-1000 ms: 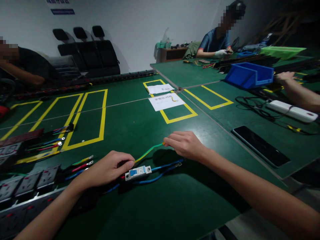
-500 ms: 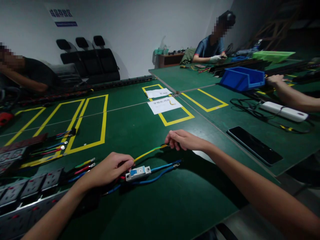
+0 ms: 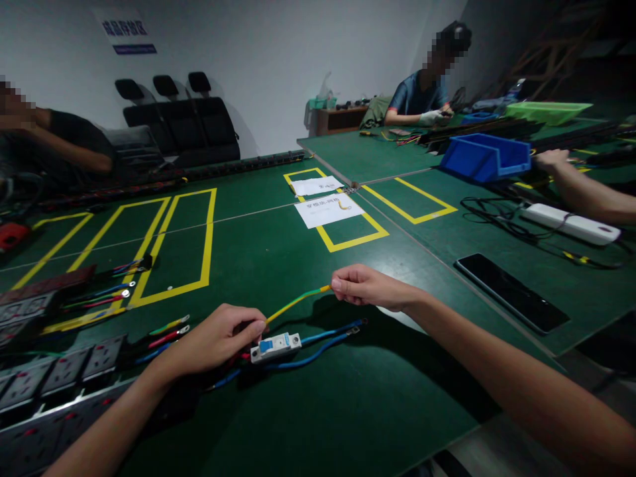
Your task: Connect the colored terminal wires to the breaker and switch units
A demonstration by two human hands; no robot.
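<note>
A yellow-green wire [image 3: 297, 304] stretches between my two hands above the green table. My right hand [image 3: 368, 286] is closed, pinching the wire's far end; the tip is hidden in the fingers. My left hand [image 3: 226, 336] is closed around the wire's near part, thumb pressed against the forefinger. Just beside the left fingers is a white circuit breaker [image 3: 276, 348] with a blue switch. Blue wires [image 3: 318, 343] run right from it and below it, one ending in a metal lug [image 3: 352, 330]. Red wire shows at its left side, partly hidden by my left hand.
Socket strips [image 3: 74, 377] with lugged wires lie at left. A phone [image 3: 511, 293], white power strip [image 3: 571, 223] and blue bin [image 3: 484, 158] are at right. Paper labels [image 3: 328, 210] lie on yellow-taped outlines. Co-workers sit at far left and back; another person's arm [image 3: 586, 185] reaches in from the right.
My right hand has closed its fingers more tightly on the wire's end and turned slightly. My left hand and the breaker have hardly moved; the view has shifted a little.
</note>
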